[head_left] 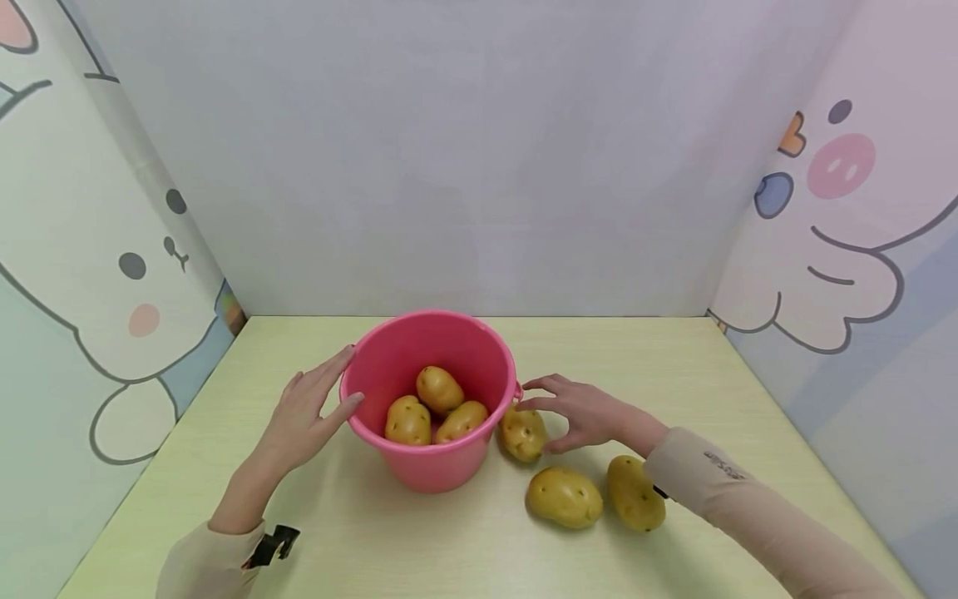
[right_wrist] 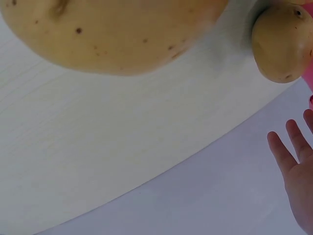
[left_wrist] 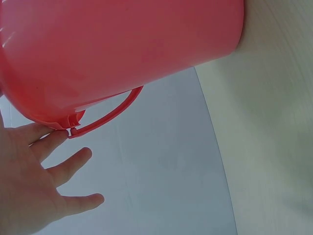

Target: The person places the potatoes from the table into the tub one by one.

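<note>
A pink bucket stands mid-table with three potatoes inside, one of them a potato at the back. My left hand touches the bucket's left rim, thumb and fingers spread; in the left wrist view its fingertips meet the rim beside the hinge of the red handle. On the other side, my right hand reaches over the table, fingers loosely bent and holding nothing. Its fingertips are close to the bucket's right lug, and its thumb is beside a potato lying against the bucket's right side.
Two more potatoes lie at the front right: one potato nearer the bucket and another potato below the right sleeve. A pale wall rises behind the table, with cartoon-printed panels on both sides.
</note>
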Demonstrator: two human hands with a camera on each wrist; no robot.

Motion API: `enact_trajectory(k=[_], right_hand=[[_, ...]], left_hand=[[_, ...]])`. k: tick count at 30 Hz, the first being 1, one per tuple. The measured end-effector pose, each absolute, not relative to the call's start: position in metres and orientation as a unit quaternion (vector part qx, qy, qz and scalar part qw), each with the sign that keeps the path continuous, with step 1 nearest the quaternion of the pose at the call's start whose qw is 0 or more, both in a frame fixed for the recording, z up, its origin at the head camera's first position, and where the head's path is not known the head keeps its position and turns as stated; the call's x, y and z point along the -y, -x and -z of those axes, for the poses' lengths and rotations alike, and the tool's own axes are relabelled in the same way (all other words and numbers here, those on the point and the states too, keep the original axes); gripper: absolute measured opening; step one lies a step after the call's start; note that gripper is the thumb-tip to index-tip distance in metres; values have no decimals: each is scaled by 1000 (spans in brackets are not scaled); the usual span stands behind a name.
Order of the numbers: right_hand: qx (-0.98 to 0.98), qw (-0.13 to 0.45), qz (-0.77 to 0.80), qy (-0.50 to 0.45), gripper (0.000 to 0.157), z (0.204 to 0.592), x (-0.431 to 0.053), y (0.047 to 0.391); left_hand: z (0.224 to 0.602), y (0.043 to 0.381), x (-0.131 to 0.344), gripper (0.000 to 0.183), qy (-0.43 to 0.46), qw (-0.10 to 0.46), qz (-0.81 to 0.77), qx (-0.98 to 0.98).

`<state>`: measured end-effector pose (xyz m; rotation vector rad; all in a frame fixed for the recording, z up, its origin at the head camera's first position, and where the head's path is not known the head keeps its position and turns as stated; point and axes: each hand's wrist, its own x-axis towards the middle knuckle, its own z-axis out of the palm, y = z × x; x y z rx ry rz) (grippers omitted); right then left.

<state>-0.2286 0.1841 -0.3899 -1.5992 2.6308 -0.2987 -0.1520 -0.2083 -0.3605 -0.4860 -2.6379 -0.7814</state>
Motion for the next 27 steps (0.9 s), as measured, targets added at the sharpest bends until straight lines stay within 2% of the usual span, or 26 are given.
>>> enact_trajectory(k=[13,27], right_hand=[[-851,75,65,516,59,399,-174,227],[-850,106,51,513,66,407,-164,230]], left_hand=[[360,152,208,66,172,172,276,930],[359,151,208,66,173,171,277,930]])
